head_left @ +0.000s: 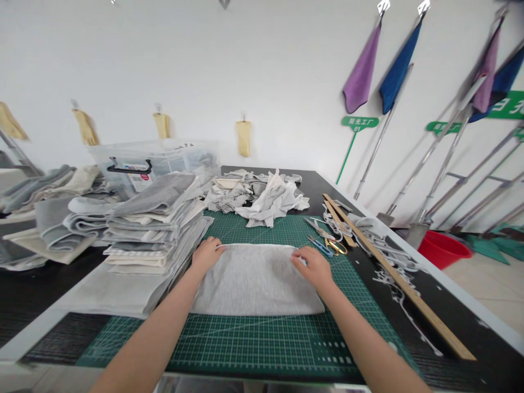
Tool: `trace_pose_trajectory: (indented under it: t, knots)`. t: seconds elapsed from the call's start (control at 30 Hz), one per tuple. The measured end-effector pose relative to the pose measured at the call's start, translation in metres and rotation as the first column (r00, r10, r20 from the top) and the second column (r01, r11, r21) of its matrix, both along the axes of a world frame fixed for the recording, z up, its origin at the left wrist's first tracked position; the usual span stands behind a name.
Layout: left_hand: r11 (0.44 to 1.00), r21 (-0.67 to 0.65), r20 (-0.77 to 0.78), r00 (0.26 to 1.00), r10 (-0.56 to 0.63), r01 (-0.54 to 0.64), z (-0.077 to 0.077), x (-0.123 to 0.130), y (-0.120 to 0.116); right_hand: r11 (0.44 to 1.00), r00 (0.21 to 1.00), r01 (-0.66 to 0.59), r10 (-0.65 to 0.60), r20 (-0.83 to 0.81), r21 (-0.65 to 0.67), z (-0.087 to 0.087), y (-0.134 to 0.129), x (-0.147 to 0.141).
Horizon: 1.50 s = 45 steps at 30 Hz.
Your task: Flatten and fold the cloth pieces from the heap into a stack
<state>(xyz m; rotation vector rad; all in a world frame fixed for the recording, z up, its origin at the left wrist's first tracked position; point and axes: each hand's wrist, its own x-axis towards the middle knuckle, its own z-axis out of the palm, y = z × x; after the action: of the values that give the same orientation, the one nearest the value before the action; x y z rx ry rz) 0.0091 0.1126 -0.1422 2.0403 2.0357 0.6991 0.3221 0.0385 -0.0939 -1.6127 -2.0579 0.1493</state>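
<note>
A light grey piece of fabric (256, 281) lies flat on the green cutting mat (254, 341), with a pale edge along its far side. My left hand (207, 254) is at its far left corner, fingertips closed on the edge. At the far right corner, my right hand (313, 266) has thumb and fingers pinched at the same edge. Close by on the left rises a stack of folded grey and white fabric (143, 229). Just beyond my right hand lie scissors (321, 229) and blue-handled snips (320, 246).
Loose fabric scraps (262, 196) are heaped at the back of the mat. A lidded clear plastic box (164, 164) stands behind the stack. Along the right run a long wooden ruler (397, 275) and tangled white strips (403, 259). A red bucket (444, 249) stands past the table's right edge.
</note>
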Motion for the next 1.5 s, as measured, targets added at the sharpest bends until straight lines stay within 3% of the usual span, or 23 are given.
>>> trace_pose_trajectory:
  t: [0.03,0.1,0.17,0.27,0.4,0.5,0.6,0.67,0.73,0.87,0.93,1.0,1.13,1.23,1.33,1.5]
  knots:
    - [1.0,0.0,0.034,0.999,-0.001,0.001,-0.001,-0.002,0.001,0.99,0.989,-0.143,0.143,0.038,-0.001,0.004,-0.013,-0.009]
    - [1.0,-0.003,0.109,0.994,0.01,-0.009,-0.003,-0.006,0.002,0.915,0.904,-0.398,0.403,0.143,-0.066,0.006,-0.039,-0.026]
    - [0.999,0.003,0.182,0.983,0.037,-0.038,-0.004,-0.012,0.003,0.869,0.839,-0.482,0.494,0.23,-0.108,0.001,-0.06,-0.041]
    - [0.995,0.022,0.282,0.955,0.087,-0.097,-0.005,-0.022,0.0,0.904,0.844,-0.419,0.423,0.329,-0.087,-0.012,-0.071,-0.054]
    - [0.99,-0.008,0.377,0.917,0.131,-0.138,0.0,-0.03,-0.014,0.949,0.866,-0.31,0.305,0.397,-0.053,-0.02,-0.048,-0.048]
    - [0.992,-0.074,0.434,0.892,0.123,-0.101,0.006,-0.026,-0.041,0.994,0.917,-0.109,0.1,0.386,0.002,-0.014,-0.019,-0.029]
    - [0.98,-0.195,0.581,0.809,0.093,0.027,0.01,-0.012,-0.081,0.999,0.941,0.015,-0.025,0.336,0.032,-0.003,-0.008,-0.012]
    - [0.964,-0.23,0.67,0.741,0.057,0.134,0.011,0.0,-0.11,0.999,0.953,-0.03,0.026,0.302,0.01,0.002,-0.02,-0.011]
    - [0.955,-0.222,0.727,0.687,0.027,0.197,0.011,0.009,-0.135,0.983,0.955,-0.175,0.181,0.234,-0.048,0.003,-0.047,-0.019]
    - [0.945,-0.211,0.797,0.604,0.018,0.251,0.01,0.017,-0.165,0.853,0.84,-0.491,0.517,0.165,-0.174,-0.012,-0.112,-0.048]
    - [0.935,-0.226,0.789,0.614,0.012,0.272,0.01,0.017,-0.171,0.856,0.834,-0.483,0.514,0.201,-0.183,-0.023,-0.132,-0.056]
    - [0.92,-0.257,0.756,0.655,0.001,0.296,0.011,0.017,-0.177,0.894,0.867,-0.422,0.446,0.221,-0.149,-0.033,-0.141,-0.058]
    - [0.892,-0.299,0.629,0.773,-0.084,0.34,0.018,0.021,-0.192,0.935,0.921,-0.354,0.342,0.188,0.033,-0.046,-0.147,-0.05]
    - [0.876,-0.238,0.473,0.838,-0.273,0.42,0.026,0.023,-0.204,0.912,0.921,-0.372,0.339,0.191,0.174,-0.053,-0.152,-0.042]
    - [0.836,-0.203,0.35,0.836,-0.423,0.509,0.03,0.022,-0.212,0.875,0.889,-0.442,0.398,0.226,0.196,-0.052,-0.156,-0.036]
    - [0.861,-0.093,0.182,0.859,-0.478,0.5,0.021,0.012,-0.216,0.867,0.875,-0.46,0.407,0.261,0.192,-0.042,-0.161,-0.029]
